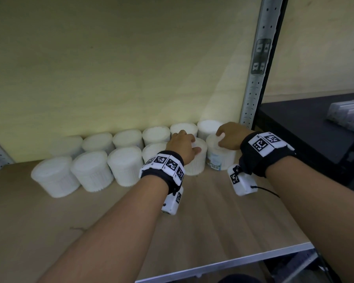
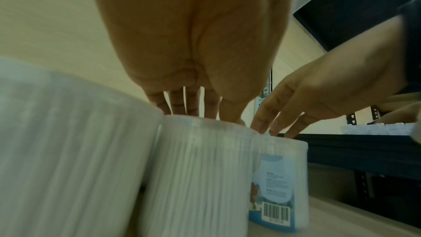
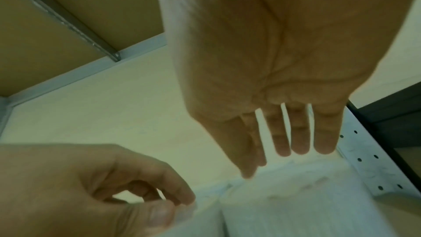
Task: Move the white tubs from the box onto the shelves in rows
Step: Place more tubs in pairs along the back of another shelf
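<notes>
Our left grip [image 1: 183, 145] is curling over the plain tub [image 1: 196, 162] and pinching its lid rim. Our right grip [image 1: 230, 137], released with fingers straight, is touching the top of the labelled tub [image 1: 219, 158], the one nearest the steel upright [image 1: 253, 78]. We seem to be snugging both against the back row [image 1: 155, 134], likely so the front row [image 1: 125, 166] on the shelf [image 1: 213, 211] is running gap-free to that upright.

Front of shelf [image 1: 213, 221] open; tubs [image 1: 125, 166] crowd back; post [image 1: 253, 82] bounds right.
</notes>
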`<state>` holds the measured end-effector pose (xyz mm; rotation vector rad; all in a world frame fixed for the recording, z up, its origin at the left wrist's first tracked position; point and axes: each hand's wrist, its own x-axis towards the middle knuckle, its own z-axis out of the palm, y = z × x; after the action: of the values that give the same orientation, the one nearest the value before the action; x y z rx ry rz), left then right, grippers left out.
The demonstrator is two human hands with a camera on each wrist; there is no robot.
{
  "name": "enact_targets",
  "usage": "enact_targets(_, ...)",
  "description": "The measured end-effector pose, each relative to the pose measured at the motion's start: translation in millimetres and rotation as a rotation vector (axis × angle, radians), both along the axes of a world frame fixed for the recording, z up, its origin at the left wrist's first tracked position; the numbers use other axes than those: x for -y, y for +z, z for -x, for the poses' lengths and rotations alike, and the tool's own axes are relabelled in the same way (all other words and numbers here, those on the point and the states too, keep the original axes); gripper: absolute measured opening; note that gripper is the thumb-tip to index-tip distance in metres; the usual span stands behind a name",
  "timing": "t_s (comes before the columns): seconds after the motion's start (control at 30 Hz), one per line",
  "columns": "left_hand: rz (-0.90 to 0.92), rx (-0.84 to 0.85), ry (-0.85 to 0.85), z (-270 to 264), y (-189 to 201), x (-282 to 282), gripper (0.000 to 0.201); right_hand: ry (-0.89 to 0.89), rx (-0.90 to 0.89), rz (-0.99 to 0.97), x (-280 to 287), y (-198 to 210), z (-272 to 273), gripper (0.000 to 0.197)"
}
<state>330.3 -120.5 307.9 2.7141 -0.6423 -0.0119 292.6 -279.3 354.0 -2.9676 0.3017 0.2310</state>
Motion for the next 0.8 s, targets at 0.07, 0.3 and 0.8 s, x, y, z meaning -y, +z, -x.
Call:
enact_targets(0.07,-0.004,-0.001,0.000,0,0,0,0.047,-0.033,0.043,0.061,-1,-4,-3,0.053)
enact_targets(0.3,-0.017,-0.001,0.004,1,1,1,0.047,-0.021,0.040,0.089,-1,-12,-1,0.061)
enact_targets(0.8,-0.028,0.011,0.011,1,0,3,0.045,-0.028,0.116,-0.018,8,-12,3,0.041)
